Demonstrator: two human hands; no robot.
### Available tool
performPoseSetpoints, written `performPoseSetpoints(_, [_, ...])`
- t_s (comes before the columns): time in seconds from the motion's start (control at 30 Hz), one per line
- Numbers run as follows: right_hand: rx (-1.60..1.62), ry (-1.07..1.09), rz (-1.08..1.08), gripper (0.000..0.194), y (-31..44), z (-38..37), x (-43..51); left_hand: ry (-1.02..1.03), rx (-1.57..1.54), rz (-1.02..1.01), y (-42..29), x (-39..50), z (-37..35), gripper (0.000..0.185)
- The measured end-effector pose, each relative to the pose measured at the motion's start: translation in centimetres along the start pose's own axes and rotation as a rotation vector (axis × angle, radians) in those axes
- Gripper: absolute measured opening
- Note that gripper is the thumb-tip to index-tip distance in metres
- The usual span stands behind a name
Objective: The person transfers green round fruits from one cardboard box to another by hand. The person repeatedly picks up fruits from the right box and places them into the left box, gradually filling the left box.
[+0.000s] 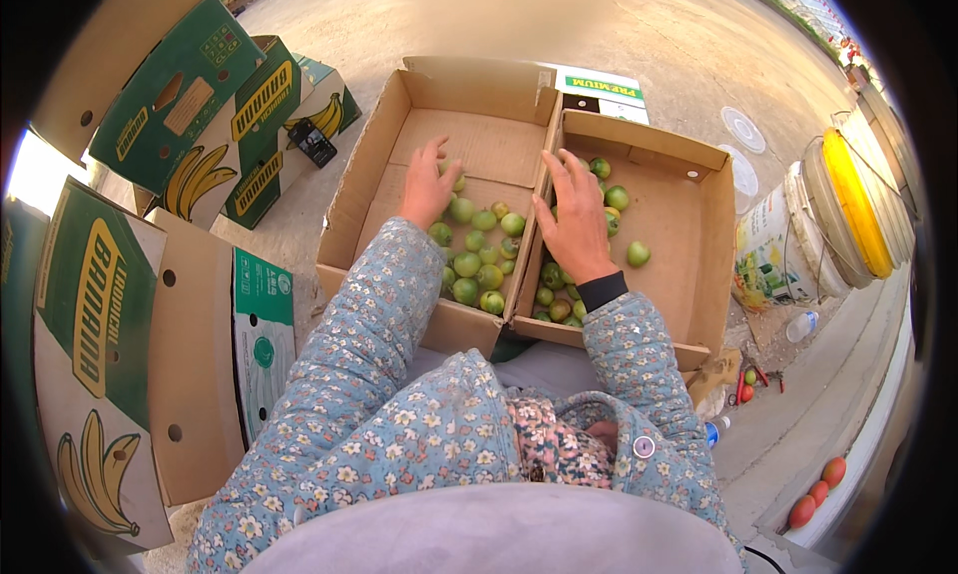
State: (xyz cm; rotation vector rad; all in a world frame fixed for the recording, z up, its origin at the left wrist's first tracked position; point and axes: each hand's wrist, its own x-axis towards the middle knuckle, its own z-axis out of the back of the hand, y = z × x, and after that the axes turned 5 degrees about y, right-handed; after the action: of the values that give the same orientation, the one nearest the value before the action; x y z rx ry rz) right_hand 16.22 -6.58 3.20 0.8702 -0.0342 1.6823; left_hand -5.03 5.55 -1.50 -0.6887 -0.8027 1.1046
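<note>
Two open cardboard boxes stand side by side before me. In the left box [464,128], green tomatoes [465,264] are gathered along the right and near side, some with brownish patches. My left hand [428,186] hovers over them, thumb and fingers curved around a small gap. A green tomato shows by the thumb; whether it is gripped is unclear. My right hand [575,218] is above the left part of the right box [673,304], its fingers spread, the palm hidden. Several green tomatoes [554,276] lie below it, and a single green tomato [638,253] sits farther right.
Banana cartons [187,102] are stacked at the left, a phone [312,143] leaning by them. Stacked buckets [778,237] lie at the right, near a plastic bottle [802,326] and red-handled tools [740,387]. Red tomatoes [819,494] line a ledge at the lower right.
</note>
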Motion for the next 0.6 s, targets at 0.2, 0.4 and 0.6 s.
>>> performPoseSetpoints(0.2, [0.108, 0.163, 0.135, 0.052, 1.0, 0.9, 0.2, 0.437, -0.731, -0.128, -5.6, -2.0, -1.9, 0.085])
performPoseSetpoints(0.4, [-0.131, -0.078, -0.139, 0.044, -0.5, 0.5, 0.3, -0.072, -0.054, -0.192, -1.6, -0.2, -2.0, 0.053])
performPoseSetpoints(0.6, [-0.233, -0.121, -0.109, 0.045, -1.1, 0.0, -0.1, 0.195, 0.553, -0.018, 2.9, -0.6, -2.1, 0.034])
